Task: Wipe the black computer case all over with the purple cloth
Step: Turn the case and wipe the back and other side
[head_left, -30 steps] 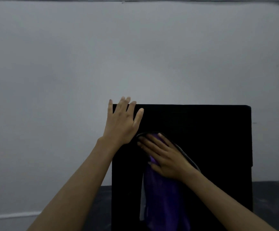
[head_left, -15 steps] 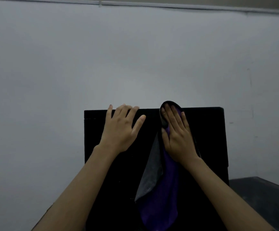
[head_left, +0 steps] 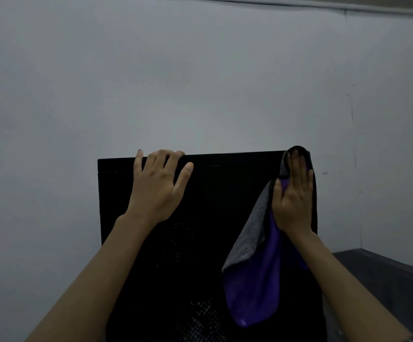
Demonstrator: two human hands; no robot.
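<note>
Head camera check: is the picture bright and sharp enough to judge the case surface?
Head view: dim, flat light, no glare; the black box-shaped computer case is almost featureless, faint mesh holes showing low down; the purple-and-grey cloth, left hand and right hand look sharp, without motion blur; the wall trim up top bends slightly, wide-angle distortion.

Bare left grip point(head_left: 156, 191), right grip point(head_left: 293, 201), forearms point(head_left: 96, 275)
</note>
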